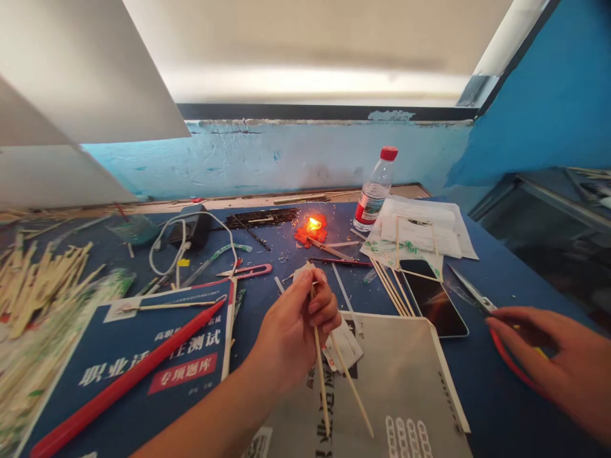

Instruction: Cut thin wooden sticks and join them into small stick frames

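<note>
My left hand [298, 324] is closed in the middle, its fingers pinched round two thin wooden sticks [321, 381]. Their lower ends spread apart over a grey printed sheet [405, 375], and something whitish sits at the fingertips, too small to name. At the right, my right hand [548, 362] has thumb and fingers about the red-and-yellow handles of a pair of scissors [475, 291], whose blades point away to the upper left. Beyond my left hand a small flame [314, 224] burns on a red flower-shaped base [305, 238].
A water bottle [375, 191] and white papers [429, 226] stand behind a black phone [434, 299]. On the left lie a blue book [119, 343], a long red tapered tool [128, 381], a red thread snipper [252, 271] and piles of sticks [42, 280]. Thin sticks [389, 286] lie beside the phone.
</note>
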The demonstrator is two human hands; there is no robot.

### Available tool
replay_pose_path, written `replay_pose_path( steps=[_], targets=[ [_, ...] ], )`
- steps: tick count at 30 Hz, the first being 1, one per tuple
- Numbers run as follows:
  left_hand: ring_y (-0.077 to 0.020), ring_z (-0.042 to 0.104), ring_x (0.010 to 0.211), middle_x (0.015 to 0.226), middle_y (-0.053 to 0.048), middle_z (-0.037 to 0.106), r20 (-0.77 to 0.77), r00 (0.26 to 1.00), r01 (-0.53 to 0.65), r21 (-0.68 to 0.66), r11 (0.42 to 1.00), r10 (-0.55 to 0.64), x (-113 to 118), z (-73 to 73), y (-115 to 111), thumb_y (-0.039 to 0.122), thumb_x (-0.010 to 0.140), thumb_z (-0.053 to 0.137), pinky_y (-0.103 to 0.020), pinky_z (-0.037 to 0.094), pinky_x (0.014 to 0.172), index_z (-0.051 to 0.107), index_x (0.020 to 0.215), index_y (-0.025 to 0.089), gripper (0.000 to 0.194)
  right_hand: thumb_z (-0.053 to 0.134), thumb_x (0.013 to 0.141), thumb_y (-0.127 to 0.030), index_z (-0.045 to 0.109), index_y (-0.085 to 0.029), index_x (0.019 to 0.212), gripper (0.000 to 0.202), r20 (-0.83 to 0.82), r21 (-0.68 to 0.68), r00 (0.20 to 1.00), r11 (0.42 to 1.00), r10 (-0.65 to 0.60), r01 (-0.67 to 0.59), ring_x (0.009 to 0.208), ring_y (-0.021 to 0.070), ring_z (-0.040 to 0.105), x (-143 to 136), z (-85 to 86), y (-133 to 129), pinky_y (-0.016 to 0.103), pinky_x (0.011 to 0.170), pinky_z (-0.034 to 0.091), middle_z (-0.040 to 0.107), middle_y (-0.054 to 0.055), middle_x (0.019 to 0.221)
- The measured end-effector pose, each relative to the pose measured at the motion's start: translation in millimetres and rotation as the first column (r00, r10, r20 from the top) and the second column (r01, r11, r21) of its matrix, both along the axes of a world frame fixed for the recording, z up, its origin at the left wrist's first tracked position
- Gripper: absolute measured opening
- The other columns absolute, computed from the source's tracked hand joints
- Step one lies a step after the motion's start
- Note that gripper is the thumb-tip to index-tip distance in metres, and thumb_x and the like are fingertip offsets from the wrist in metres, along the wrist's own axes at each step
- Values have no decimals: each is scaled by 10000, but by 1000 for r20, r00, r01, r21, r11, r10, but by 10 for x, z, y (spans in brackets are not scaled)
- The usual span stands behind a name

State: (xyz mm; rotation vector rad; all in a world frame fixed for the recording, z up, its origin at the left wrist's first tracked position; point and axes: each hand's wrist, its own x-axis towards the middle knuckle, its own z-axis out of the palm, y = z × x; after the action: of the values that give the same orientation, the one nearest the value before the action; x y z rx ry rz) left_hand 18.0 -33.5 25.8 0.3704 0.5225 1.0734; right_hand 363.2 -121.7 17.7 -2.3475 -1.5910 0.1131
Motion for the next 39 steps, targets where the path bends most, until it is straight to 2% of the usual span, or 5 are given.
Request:
replay_pose_path(
  steps=[9,16,21,33,39],
  targets=[
    [-78,319,502,587,89,336,7,1000,27,-20,999,-27,65,-11,-67,319,1008,577,-206,404,551,532,792,184,259,567,1009,-356,688,-222,1150,229,-869,4,368,749,330,-663,755,173,670,-1726,36,232,258,658,524,726,21,856],
    [-186,632,789,886,-42,591,-611,758,-116,219,969,229,-23,-220,107,264,961,528,-368,550,783,549,1021,167,116,533,1030,-370,659,-205,916,236,-802,-79,498,767,331,-636,581,116,468,-1635,-51,305,227,507,325,551,-32,686],
    [-214,633,1014,1185,-108,571,-765,510,-83,411,908,393,-132,-434,239,30,827,567,-440,498,992,465,1389,170,588,497,1034,-384,670,-212,1146,268,-710,-244,619,708,335,-663,590,129,445,-1445,-7,305,234,526,327,504,-42,670],
    [-419,305,1523,1598,-317,344,-836,60,335,531,778,545,-194,-506,153,76,895,505,-638,294,1214,569,1345,-9,463,463,958,-191,582,-297,1469,535,-537,-201,629,639,562,-743,676,209,702,-1409,176,286,276,588,541,775,34,846],
    [-368,545,1386,1355,-257,682,-565,-284,789,321,524,774,-36,-482,-165,138,946,495,-574,332,1218,692,1250,-12,392,515,934,-164,694,-318,1334,464,-441,-189,612,599,656,-778,791,201,765,-1477,376,348,252,710,600,812,17,963]
  ],
)
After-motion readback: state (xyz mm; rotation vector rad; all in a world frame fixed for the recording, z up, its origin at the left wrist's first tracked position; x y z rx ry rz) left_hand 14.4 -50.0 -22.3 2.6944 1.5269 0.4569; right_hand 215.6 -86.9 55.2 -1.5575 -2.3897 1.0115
